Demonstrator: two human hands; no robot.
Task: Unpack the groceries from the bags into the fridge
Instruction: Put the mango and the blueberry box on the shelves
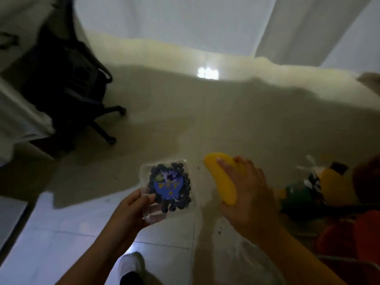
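Observation:
My left hand (133, 208) grips a clear plastic box of blueberries (169, 186) with a blue label, held over the floor at lower centre. My right hand (248, 194) is closed around a long yellow fruit (223, 179), likely a mango, just right of the box. Both are held in the air in front of me. At the right edge more groceries sit in a clear bag (312, 182): a yellow item with a dark cap (333, 175) and something green (298, 194). The fridge is not in view.
A black office chair (67, 87) on castors stands at the left beside a white surface (18, 120). Pale tiled floor (185, 112) spreads ahead to a white wall. My white shoe (131, 262) shows at the bottom. Something red (349, 233) lies at lower right.

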